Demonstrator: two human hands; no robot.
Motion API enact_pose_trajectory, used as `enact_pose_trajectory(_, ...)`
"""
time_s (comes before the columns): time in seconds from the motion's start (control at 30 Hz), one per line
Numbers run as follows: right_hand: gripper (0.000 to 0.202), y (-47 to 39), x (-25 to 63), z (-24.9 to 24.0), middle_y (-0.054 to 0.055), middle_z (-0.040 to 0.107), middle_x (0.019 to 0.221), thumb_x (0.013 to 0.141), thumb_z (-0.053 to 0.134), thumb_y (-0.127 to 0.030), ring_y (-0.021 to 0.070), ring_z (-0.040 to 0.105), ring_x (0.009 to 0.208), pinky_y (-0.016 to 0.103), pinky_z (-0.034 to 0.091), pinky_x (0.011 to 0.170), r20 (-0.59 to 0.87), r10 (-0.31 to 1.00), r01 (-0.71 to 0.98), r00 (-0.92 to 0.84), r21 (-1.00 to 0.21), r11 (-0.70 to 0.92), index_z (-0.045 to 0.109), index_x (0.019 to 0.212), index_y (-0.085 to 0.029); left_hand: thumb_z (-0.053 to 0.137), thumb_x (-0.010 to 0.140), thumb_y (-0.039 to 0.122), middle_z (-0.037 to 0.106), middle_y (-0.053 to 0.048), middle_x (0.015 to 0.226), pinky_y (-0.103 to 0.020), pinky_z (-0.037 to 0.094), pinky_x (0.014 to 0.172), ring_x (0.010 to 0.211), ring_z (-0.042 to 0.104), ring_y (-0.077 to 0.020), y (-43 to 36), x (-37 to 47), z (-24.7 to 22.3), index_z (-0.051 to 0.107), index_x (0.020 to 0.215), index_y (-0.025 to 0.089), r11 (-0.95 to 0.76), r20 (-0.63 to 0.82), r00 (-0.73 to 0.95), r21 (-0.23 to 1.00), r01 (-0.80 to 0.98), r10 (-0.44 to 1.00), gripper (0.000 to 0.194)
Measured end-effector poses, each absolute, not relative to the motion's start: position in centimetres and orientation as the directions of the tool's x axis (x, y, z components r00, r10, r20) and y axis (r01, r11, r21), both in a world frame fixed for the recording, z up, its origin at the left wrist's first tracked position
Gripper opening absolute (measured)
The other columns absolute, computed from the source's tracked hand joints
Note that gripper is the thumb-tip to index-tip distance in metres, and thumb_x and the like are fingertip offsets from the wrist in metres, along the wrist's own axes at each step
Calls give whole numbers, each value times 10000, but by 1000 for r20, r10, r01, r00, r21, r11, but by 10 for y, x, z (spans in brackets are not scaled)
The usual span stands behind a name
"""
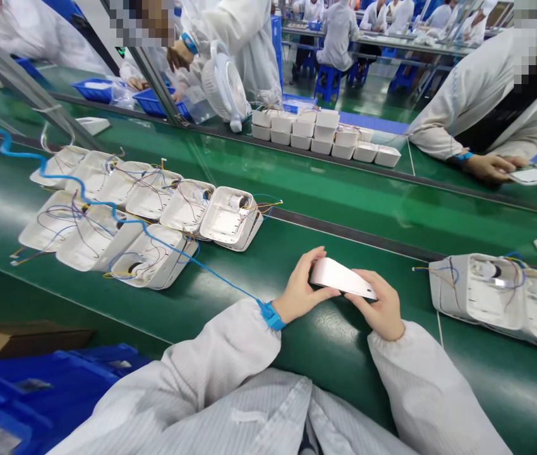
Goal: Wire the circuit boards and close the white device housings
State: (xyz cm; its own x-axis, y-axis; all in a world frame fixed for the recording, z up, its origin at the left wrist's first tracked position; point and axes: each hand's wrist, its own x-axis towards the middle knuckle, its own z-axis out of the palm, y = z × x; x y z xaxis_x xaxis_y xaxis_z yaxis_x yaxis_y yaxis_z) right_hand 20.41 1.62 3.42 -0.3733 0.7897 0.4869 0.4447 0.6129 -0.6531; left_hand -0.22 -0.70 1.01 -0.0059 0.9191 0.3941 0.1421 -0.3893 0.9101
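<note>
White case (337,273) in your grip
Your left hand (298,289), half curled, holds the case's left end; your right hand (382,304), also half curled, holds its right.

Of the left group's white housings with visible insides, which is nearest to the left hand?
The rightmost white housing in the back row; the others sit farther from the left hand.
</note>
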Motion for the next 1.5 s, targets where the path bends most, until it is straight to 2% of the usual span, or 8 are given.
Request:
enact_pose_trajectory(0.1, 329, 15, 201, 36, 85, 704, 1075, 880, 671, -404, 240, 676, 968, 356, 550, 832, 484, 758, 458, -437, -606, 650, 642, 1143, -207, 805, 722, 499, 564, -118, 1268, -435, 433, 1029, 1178, 547, -282, -8, -3, 12, 476, 1323, 222, -429, 430, 52, 871, 241, 901, 739)
enact_pose_trajectory(0.27, 342, 14, 198, 36, 91, 708, 1080, 910, 613, -445, 252, 682, 967, 377, 559, 837, 441, 771, 507, -459, -584, 635, 638, 1163, -217, 841, 675, 483, 592, -93, 1172, -401, 461, 968, 1088, 579, -264, -10, -2, 15, 528, 1215, 195, -362, 371, 14, 897, 255, 929, 687)
enact_pose_trajectory(0.43, 343, 11, 198, 33, 94, 720, 1058, 920, 588, -471, 262, 687, 945, 394, 559, 833, 439, 783, 540, -442, -567, 622, 658, 1144, -221, 845, 662, 481, 603, -72, 1087, -374, 471, 906, 1008, 589, -244, -10, -1, 19, 541, 1137, 194, -333, 347, -2, 902, 273, 938, 633)
enact_pose_trajectory(0.77, 321, 12, 196, 30, 81, 720, 1063, 917, 628, -422, 243, 686, 942, 365, 553, 817, 500, 746, 514, -440, -541, 666, 651, 1162, -217, 846, 671, 469, 603, -53, 1011, -330, 475, 836, 929, 590, -210, -11, 1, 22, 540, 1077, 179, -340, 361, -24, 896, 284, 932, 585)
enact_pose_trajectory(1.13, 359, 18, 198, 31, 97, 708, 1092, 934, 574, -463, 257, 675, 983, 390, 550, 851, 460, 750, 508, -476, -552, 661, 640, 1184, -213, 790, 749, 451, 586, -101, 1186, -405, 457, 982, 1102, 575, -262, -11, 0, 17, 490, 1228, 191, -354, 368, 14, 881, 313, 930, 622)
enact_pose_trajectory(1.3, 415, 27, 206, 31, 101, 694, 1128, 937, 545, -515, 260, 666, 1012, 386, 546, 864, 416, 779, 539, -470, -564, 626, 620, 1220, -220, 680, 866, 398, 480, -141, 1394, -442, 406, 1083, 1274, 488, -284, -9, -1, 14, 301, 1468, 226, -369, 363, 87, 856, 362, 928, 732)
enact_pose_trajectory(1.5, 497, 34, 215, 23, 105, 704, 1112, 955, 451, -587, 254, 678, 958, 341, 518, 788, 433, 819, 700, -375, -447, 557, 626, 1204, -194, 566, 942, 291, 399, -124, 1486, -446, 351, 1156, 1368, 408, -265, -2, -5, 10, 193, 1533, 267, -394, 356, 170, 831, 393, 919, 700)
